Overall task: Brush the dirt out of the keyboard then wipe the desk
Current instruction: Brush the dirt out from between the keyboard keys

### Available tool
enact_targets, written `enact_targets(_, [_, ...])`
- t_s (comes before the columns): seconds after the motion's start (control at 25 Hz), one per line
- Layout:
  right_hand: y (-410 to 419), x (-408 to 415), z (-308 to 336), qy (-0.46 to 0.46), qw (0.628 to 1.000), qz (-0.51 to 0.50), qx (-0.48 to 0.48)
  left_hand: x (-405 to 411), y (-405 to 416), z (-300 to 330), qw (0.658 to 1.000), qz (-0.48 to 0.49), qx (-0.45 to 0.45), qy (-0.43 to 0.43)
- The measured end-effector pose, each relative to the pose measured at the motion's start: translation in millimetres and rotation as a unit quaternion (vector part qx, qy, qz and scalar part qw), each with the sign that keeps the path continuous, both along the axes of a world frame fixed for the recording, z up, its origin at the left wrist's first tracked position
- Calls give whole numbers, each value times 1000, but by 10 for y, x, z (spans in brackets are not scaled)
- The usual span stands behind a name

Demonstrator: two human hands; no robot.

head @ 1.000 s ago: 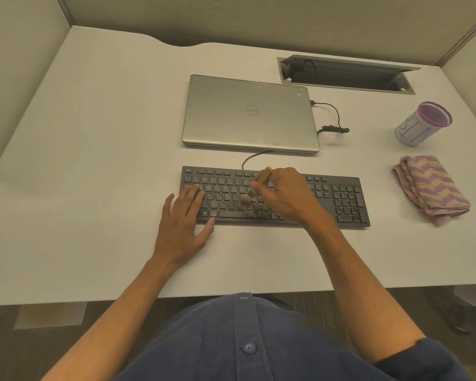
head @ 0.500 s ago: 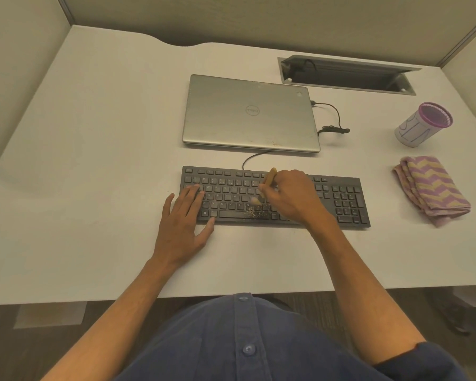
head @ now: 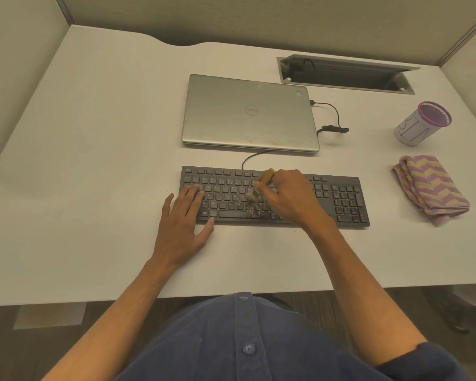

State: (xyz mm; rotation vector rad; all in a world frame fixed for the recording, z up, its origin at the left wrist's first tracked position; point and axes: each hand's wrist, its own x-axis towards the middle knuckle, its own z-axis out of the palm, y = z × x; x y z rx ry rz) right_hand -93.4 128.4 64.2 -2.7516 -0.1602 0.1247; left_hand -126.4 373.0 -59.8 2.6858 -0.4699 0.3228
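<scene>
Keyboard (head: 275, 198) lies mid-desk (head: 94, 160), just near of the closed laptop (head: 249, 114). Head view only. Dirt (head: 254, 213) sits in a speckled patch on the lower keys by the space bar. Right hand (head: 290, 196) grips a small brush (head: 261, 184), fingers curled round the handle, bristles down just far of the patch. Left hand (head: 186, 218) rests flat, fingers straight on the keyboard's left keys, thumb at the near edge. Risk: a hard flick could drive grit between keys or scatter it over the desk. Cloth (head: 429, 188) waits well right, near the cup (head: 421, 123).
</scene>
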Motion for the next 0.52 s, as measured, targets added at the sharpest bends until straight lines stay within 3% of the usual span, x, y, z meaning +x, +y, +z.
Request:
enact_targets(0.12, [8,-12,-10,32,999,15,-18,1,-5,-4,1000,1,0,2])
enact_targets(0.28, [14,-80,7,-14,1000,2,-8,2,-3,0,1000,0,2,5])
enact_targets(0.36, [8,-141,-9,8,1000,7,-15,4,-3,2,1000,1,3,7])
enact_targets(0.52, [4,-158,21,-4,1000,-1,28,1,-3,5,1000,1,0,2])
